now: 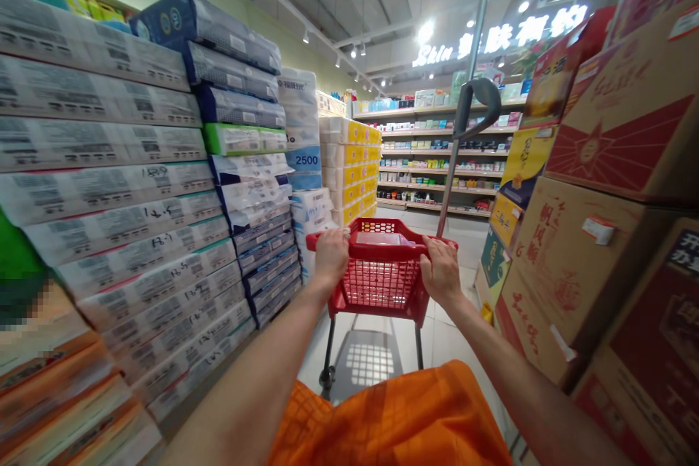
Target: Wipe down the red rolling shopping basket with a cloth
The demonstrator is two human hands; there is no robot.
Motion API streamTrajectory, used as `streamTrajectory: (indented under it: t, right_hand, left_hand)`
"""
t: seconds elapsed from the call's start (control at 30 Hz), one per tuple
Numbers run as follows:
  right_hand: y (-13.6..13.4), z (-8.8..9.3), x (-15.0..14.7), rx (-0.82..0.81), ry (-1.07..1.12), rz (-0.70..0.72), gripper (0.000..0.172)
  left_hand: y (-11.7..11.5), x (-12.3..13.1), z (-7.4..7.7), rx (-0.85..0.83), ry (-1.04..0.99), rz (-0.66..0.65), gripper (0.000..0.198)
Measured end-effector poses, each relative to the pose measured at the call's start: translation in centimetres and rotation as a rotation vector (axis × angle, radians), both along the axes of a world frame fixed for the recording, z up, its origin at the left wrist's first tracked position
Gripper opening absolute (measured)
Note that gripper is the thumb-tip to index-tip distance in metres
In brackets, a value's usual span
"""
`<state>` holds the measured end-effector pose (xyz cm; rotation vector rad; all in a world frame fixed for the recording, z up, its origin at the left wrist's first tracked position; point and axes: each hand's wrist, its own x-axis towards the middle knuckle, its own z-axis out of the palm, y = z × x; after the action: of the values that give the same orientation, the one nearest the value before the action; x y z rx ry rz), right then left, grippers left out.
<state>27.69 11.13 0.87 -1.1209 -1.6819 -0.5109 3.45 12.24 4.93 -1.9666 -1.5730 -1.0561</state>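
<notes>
A red plastic shopping cart (378,290) with a latticed basket stands straight in front of me. My left hand (332,256) is closed around the left part of its handle. On the right part of the same handle, my right hand (441,271) is wrapped over the bar. Inside the basket lies a pale pinkish box (382,239), partly hidden by the handle. A grey metal pole (453,167) with a dark looped grip rises from behind the cart's right side; its lower end is hidden.
Tall stacks of wrapped paper packs (158,167) line the left side, with yellow-and-white packs (349,167) further ahead. Cardboard cartons (568,247) are piled on the right. Shelves of small goods (437,153) cross the far end of the tiled aisle.
</notes>
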Motion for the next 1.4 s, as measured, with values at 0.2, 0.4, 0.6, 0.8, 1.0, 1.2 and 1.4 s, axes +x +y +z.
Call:
streamTrajectory:
  t: [0.2,0.4,0.6,0.8,1.0,1.2,1.4]
  right_hand:
    - [-0.3,-0.1,-0.1,0.038,0.046,0.101,0.047]
    - [-0.4,-0.2,0.3,0.074,0.083,0.157,0.052]
    - [-0.7,-0.6,0.3,0.079,0.149,0.116,0.054]
    - [-0.9,-0.5,1.1,0.074,0.144,0.144,0.051]
    - [-0.6,-0.6,0.4,0.094,0.162,0.152,0.052]
    - [-0.8,-0.5,0.7,0.065,0.122,0.167,0.054]
    - [-0.8,-0.5,0.5,0.058,0.132,0.174,0.052]
  left_hand:
    - [-0.8,7.7,0.3,0.043,0.171,-0.261,0.028]
    - [-0.4,3.0,0.8,-0.048,0.072,-0.110,0.032]
    - [-1.2,7.5,0.7,-0.019,0.122,-0.226,0.032]
    - [-1.2,7.9,0.3,0.010,0.167,-0.300,0.034]
    - [-1.0,6.0,0.3,-0.004,0.120,-0.207,0.035]
    - [-1.6,9.6,-0.1,0.018,0.211,-0.379,0.035]
    - [-0.5,2.6,0.2,-0.044,0.068,-0.154,0.036]
